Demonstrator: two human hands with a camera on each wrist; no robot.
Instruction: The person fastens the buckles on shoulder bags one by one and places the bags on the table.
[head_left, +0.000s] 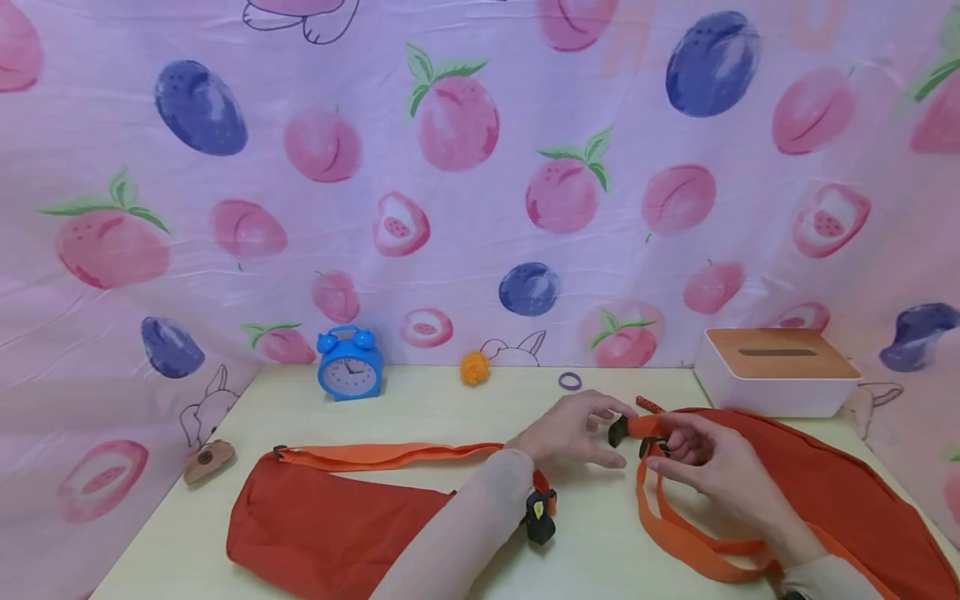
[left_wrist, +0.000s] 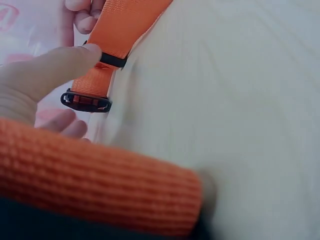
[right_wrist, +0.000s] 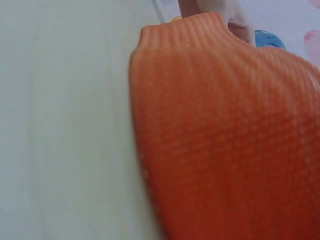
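Observation:
In the head view, the left hand (head_left: 573,429) reaches in from the left with thumb and fingers spread around a black buckle (head_left: 618,431). Beside it, the right hand (head_left: 723,471) pinches the orange strap (head_left: 678,537) near its black slider, fingers curled. The left wrist view shows the left thumb (left_wrist: 65,67) against or over the strap's edge by the slider (left_wrist: 113,60), with the buckle end (left_wrist: 86,101) hanging free below. A red bag (head_left: 810,467) lies under and right of the right hand. Orange webbing (right_wrist: 220,130) hides most of the right wrist view.
A second red bag (head_left: 337,525) lies at the left, with a black buckle (head_left: 539,517) by the left forearm. Along the back are a blue clock (head_left: 350,371), orange pompom (head_left: 474,368), purple ring (head_left: 570,382) and white box (head_left: 780,392). A brown object (head_left: 208,462) sits far left.

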